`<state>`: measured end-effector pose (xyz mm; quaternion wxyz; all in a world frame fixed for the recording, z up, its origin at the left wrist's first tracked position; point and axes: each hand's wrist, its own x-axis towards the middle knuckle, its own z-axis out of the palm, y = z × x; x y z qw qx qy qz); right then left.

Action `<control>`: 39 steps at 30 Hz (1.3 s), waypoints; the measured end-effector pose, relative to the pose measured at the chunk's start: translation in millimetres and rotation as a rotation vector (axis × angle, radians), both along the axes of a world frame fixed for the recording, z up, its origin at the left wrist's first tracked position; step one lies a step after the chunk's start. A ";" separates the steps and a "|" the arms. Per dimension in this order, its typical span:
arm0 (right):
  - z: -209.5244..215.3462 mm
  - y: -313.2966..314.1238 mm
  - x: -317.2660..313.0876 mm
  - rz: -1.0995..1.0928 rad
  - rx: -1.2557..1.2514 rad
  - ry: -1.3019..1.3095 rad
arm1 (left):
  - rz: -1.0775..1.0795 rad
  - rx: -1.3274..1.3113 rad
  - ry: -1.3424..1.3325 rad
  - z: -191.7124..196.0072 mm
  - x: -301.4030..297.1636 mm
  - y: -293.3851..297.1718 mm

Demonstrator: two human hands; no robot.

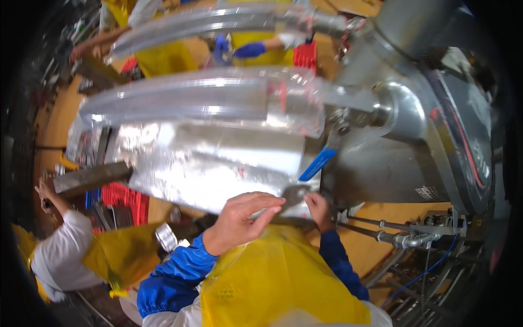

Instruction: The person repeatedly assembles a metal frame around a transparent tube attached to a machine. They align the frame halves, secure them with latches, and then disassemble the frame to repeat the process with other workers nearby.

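A small dark greyish piece (294,193) sits at the lower edge of the shiny metal chute (218,163), right where it meets the big steel machine body (392,163); from my feed I can't tell what the piece is. My left hand (242,220) lies over it from the left with fingers stretched out flat and loose, fingertips touching its near side, not closed around anything. My right hand (318,210) comes up just beside it on the right, fingers curled toward the piece; whether they actually pinch it I cannot tell, as the view is blurred there. Both forearms wear blue sleeves (174,275), and a yellow apron (278,278) fills the lower middle. A blue handle (317,163) stands just above the piece. Two clear curved tubes (185,101) run across above the chute. At the lower left another person (60,256) in white sleeves and yellow apron holds a grey bar (90,179). At the top, someone's blue-gloved hand (249,50) shows.
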<state>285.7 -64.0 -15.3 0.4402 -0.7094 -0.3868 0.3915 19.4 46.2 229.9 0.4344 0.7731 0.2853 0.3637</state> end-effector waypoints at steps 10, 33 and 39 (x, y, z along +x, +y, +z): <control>-115.0 167.4 -10.5 0.259 0.089 -0.473 | 0.775 -0.376 0.202 -43.3 -91.6 -112.6; -48.3 167.8 -57.4 0.378 0.081 -0.309 | 0.507 -0.839 -0.038 -126.2 -95.2 -59.0; 29.0 148.1 -129.2 0.572 0.019 -0.226 | 0.219 -1.241 -0.075 -191.3 -66.0 27.4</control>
